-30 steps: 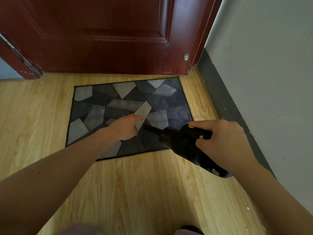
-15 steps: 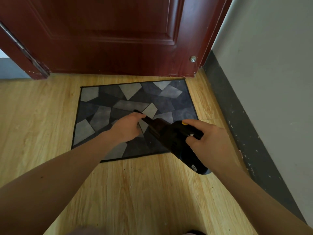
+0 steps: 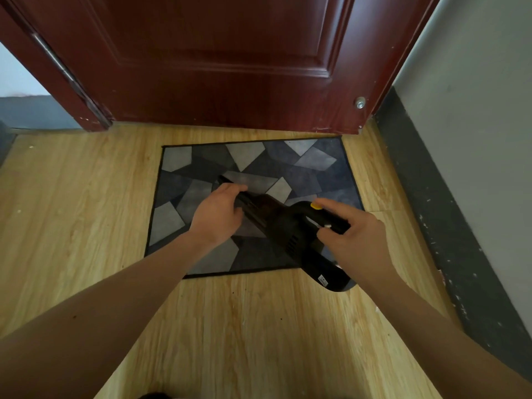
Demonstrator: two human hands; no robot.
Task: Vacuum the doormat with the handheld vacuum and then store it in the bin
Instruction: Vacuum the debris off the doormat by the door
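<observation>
Over the middle of the doormat (image 3: 313, 165), the handheld vacuum (image 3: 288, 228) is now held slanted, its nozzle (image 3: 224, 180) carried further across the pattern than a second ago. Its handle is gripped by the right hand (image 3: 355, 239), forefinger beside the yellow switch (image 3: 316, 206). The barrel has been newly clasped by the left hand (image 3: 217, 216). Vacuuming is judged barely begun; no bin is seen.

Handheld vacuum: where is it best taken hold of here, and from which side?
Grip the handheld vacuum by its rear handle, likely from the right and above, as the right hand does. The handle bridges the thick body's rear, and the yellow switch sits by the forefinger. The slim nozzle points away over the doormat; the left hand holds it.
</observation>
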